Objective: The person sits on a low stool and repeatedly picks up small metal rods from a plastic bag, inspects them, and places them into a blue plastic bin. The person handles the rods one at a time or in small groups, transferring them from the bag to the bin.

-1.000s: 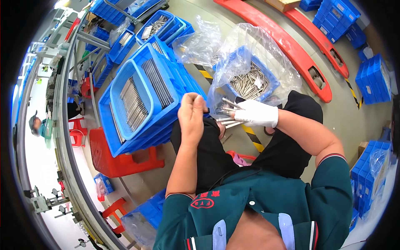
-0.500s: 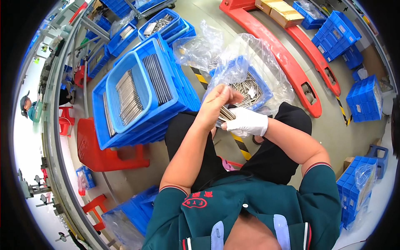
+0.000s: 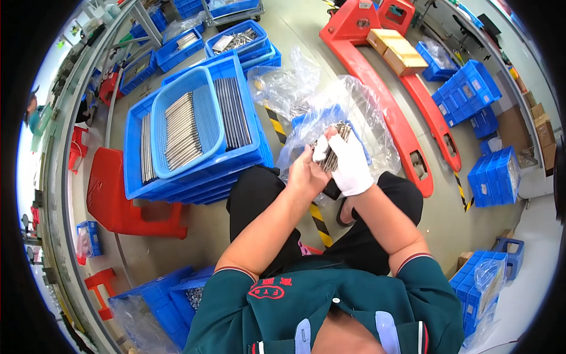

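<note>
In front of my knees, my bare left hand point(image 3: 306, 175) and my right hand point(image 3: 352, 169), in a white glove, are both closed on a bundle of thin metal rods point(image 3: 330, 161). The rods stand tilted between the palms, their ends showing above the fingers. Just beyond lies a blue bin point(image 3: 321, 115) lined with a clear plastic bag point(image 3: 377, 118); my hands hide most of its inside. On the left, a light blue basket point(image 3: 203, 133) with a neat row of similar rods point(image 3: 180, 127) sits in a larger blue crate point(image 3: 197, 190), between dark rods point(image 3: 232, 112) and more silvery ones point(image 3: 147, 150).
A red plastic stool point(image 3: 112, 189) stands by the stacked crates. To the right lies a red pallet jack point(image 3: 377, 88) bearing cardboard boxes point(image 3: 396, 50). Blue crates point(image 3: 469, 91) are stacked at the far right. Crumpled clear plastic point(image 3: 283, 85) lies beyond the bin.
My hands have come closer together around the rods, and the right glove now stands upright beside them. The bundle is turned more upright. My view has shifted slightly.
</note>
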